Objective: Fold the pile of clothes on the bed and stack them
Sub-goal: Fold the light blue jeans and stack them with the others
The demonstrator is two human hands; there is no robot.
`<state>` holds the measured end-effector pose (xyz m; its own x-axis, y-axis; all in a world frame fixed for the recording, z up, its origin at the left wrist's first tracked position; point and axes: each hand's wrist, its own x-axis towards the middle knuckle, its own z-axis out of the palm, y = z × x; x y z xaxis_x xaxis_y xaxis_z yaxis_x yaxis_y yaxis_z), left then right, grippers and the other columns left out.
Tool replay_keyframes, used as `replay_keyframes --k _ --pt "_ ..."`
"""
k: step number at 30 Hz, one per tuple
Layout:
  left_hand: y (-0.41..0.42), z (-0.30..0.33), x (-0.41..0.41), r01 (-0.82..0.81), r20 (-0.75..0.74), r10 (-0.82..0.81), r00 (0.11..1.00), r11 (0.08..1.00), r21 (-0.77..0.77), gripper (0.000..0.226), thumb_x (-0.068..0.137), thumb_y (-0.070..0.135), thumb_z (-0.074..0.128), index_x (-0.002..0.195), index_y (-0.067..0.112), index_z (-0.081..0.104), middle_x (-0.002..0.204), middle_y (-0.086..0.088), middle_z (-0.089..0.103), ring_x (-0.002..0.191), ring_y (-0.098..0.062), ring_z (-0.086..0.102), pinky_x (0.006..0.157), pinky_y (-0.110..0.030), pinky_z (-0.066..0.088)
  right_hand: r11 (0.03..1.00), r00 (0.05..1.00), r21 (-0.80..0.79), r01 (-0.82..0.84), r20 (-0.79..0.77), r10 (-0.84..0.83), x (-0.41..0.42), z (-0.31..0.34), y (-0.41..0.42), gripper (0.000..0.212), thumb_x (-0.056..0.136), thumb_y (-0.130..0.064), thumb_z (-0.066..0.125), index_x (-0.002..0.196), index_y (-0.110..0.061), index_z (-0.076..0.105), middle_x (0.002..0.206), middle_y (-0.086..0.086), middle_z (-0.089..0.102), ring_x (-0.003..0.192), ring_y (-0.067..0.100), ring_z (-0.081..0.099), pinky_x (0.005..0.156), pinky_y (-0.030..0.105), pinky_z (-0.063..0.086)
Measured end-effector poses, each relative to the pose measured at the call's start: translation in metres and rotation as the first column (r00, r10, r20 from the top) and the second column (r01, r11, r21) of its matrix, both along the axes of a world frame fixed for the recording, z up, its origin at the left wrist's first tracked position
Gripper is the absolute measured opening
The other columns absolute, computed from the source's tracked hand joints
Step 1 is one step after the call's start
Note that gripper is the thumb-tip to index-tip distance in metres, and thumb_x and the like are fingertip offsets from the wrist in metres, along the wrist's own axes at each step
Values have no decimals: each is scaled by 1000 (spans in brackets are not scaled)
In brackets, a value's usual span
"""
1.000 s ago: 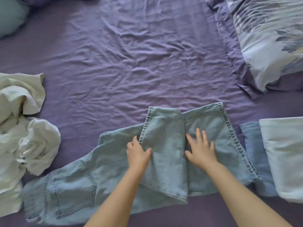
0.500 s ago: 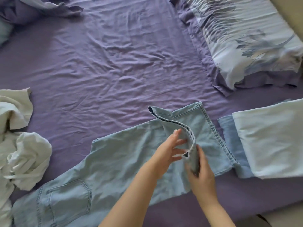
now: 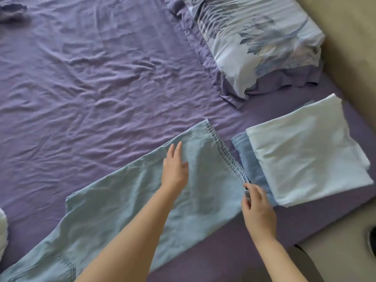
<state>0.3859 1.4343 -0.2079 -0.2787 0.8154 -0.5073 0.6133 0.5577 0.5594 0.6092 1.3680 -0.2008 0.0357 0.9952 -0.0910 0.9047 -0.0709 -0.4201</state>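
Light blue jeans (image 3: 126,204) lie stretched out flat across the near part of the purple bed sheet (image 3: 91,78), legs running to the right. My left hand (image 3: 175,167) rests flat on the denim with straight fingers. My right hand (image 3: 256,208) pinches the hem at the lower right corner of the legs. Just right of the hem sits a stack of folded clothes: a pale blue piece (image 3: 309,153) on top of a darker blue one (image 3: 250,161). A scrap of the white unfolded pile (image 3: 3,231) shows at the left edge.
A floral pillow (image 3: 256,41) lies at the back right. The bed's right edge and beige floor (image 3: 350,78) run along the right side. A dark object (image 3: 372,241) sits on the floor at the lower right.
The folded-over leg end of the jeans has been unfolded and laid out flat to the right. My left hand moved onto the flat denim; my right hand now holds the hem corner. The view shifted right.
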Motion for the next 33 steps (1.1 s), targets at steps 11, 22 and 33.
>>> replay_keyframes --k 11,22,33 --pt "71 -23 14 -6 -387 -44 921 992 -125 50 92 29 55 139 20 41 143 -5 41 131 -29 32 107 -39 26 983 981 113 -147 140 131 17 -21 10 31 59 13 81 83 -4 72 100 16 68 82 32 66 71 38 55" --pt "86 -37 2 -107 -418 80 905 993 -41 26 96 35 50 117 23 60 136 -8 45 128 -31 31 114 -48 16 943 901 78 -322 330 281 11 -24 24 34 78 3 52 102 -12 71 125 13 62 108 30 56 85 44 49" --pt "-70 -40 -33 -33 -481 -117 869 956 -292 64 99 48 35 152 34 2 160 -1 -15 147 -21 -13 118 -50 -5 760 771 -509 -405 257 583 -56 -23 32 87 33 -30 96 114 -11 70 120 31 60 110 47 59 81 66 48"
